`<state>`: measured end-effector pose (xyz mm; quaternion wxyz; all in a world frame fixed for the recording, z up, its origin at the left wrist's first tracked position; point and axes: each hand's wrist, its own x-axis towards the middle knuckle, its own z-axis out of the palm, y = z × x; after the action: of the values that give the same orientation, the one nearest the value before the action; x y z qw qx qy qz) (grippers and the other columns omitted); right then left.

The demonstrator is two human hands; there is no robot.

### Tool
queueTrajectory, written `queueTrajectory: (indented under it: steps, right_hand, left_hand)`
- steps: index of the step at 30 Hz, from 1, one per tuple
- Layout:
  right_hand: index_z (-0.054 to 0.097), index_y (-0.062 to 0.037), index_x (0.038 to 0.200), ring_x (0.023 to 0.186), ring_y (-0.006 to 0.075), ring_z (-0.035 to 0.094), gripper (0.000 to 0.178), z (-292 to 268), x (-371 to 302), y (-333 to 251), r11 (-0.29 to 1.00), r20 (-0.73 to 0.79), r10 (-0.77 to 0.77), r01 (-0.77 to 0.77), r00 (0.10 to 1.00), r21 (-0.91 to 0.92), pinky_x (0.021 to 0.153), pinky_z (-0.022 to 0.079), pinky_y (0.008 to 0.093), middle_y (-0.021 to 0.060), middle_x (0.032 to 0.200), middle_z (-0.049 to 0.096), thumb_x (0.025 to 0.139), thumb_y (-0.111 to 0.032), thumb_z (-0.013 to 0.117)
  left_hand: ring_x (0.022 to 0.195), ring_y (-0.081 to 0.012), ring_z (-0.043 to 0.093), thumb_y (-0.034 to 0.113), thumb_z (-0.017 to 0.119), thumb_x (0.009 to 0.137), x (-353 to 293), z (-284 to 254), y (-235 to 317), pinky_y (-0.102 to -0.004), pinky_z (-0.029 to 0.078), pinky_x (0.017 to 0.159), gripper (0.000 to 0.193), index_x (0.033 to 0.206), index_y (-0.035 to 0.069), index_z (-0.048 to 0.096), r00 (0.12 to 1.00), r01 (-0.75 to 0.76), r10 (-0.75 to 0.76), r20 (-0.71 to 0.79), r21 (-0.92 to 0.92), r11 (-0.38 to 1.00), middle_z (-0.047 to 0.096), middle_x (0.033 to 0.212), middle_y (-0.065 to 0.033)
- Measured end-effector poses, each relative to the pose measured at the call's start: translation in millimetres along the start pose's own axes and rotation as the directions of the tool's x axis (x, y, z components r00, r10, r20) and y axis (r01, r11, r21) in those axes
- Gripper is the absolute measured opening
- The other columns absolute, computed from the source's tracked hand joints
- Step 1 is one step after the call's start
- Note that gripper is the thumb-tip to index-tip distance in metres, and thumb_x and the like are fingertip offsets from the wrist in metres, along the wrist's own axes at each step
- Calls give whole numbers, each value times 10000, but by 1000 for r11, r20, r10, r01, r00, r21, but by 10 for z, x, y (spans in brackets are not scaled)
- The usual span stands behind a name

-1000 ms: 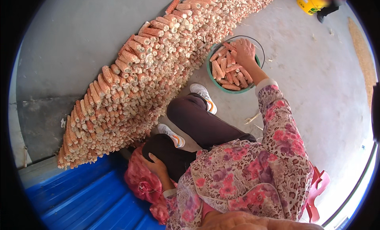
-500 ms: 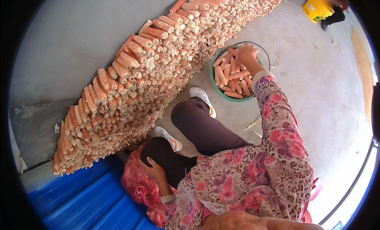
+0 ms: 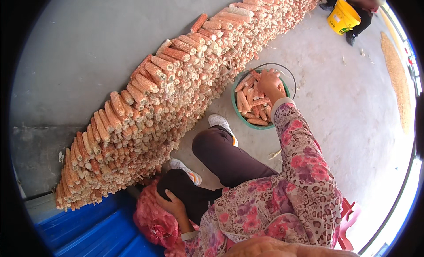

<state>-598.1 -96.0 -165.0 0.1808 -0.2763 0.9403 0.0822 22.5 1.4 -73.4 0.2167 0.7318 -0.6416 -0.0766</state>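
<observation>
My right hand (image 3: pixel 268 83) reaches over the far part of a green bucket (image 3: pixel 236 110). Its fingers curl down on a corn cob (image 3: pixel 255 75) at the top of the heap, partly hidden by the hand. Several more reddish, bare cobs fill the bucket, and its thin wire handle (image 3: pixel 295 76) leans out to the right. Lower left, my left hand (image 3: pixel 175 206) lies on my dark-trousered knee, thumb apart from the fingers, holding nothing. Beside that hand a red mesh bag (image 3: pixel 150 210) sags down, its contents unclear.
Stacked cobs (image 3: pixel 163 93) form a long pile against the grey wall (image 3: pixel 88 45). Blue ribbed sheeting (image 3: pixel 97 228) lies at lower left. At the far right, another person has a yellow bucket (image 3: pixel 342 17). Beyond is a strip of yellow grain (image 3: pixel 394 80); a red stool (image 3: pixel 349 221) shows behind me.
The whole view has shifted a little. My right hand has moved inward from the bucket's far right rim onto the cobs. My left hand stays on the knee. The yellow bucket's mouth shows more.
</observation>
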Motion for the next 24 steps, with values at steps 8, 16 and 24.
queueTrajectory:
  steps: [8, 16, 24]
  right_hand:
    - [375, -116, 1510, 1310, 332, 552, 680, -394, -801, 59, 994, 69, -102, 104, 992, -23, 885, 573, 507, 199, 1420, 527, 919, -294, 660]
    - [418, -41, 1453, 1210, 413, 633, 674, 211, -1109, 575, 933, -167, -124, 172, 978, 316, 1005, 521, 491, 312, 1345, 577, 921, -403, 619]
    - [473, -46, 1405, 1078, 230, 645, 607, -321, -1803, 520, -73, -140, -541, 119, 829, 990, 926, 540, 370, 139, 1220, 642, 936, -381, 664]
  left_hand:
    - [1308, -468, 500, 291, 562, 1031, -38, -76, -46, -477, 417, 1111, 563, 1436, -85, 452, 1000, 30, -29, 10, -44, 999, 480, 1437, -347]
    - [1264, -464, 505, 301, 586, 1001, -144, -113, -205, -528, 390, 1090, 537, 1406, -41, 498, 996, 50, -61, -61, -167, 985, 553, 1356, -311]
    - [1328, -460, 468, 296, 621, 994, -198, -128, -176, -513, 355, 1140, 565, 1426, -39, 480, 996, 45, -60, -72, -198, 979, 517, 1418, -304]
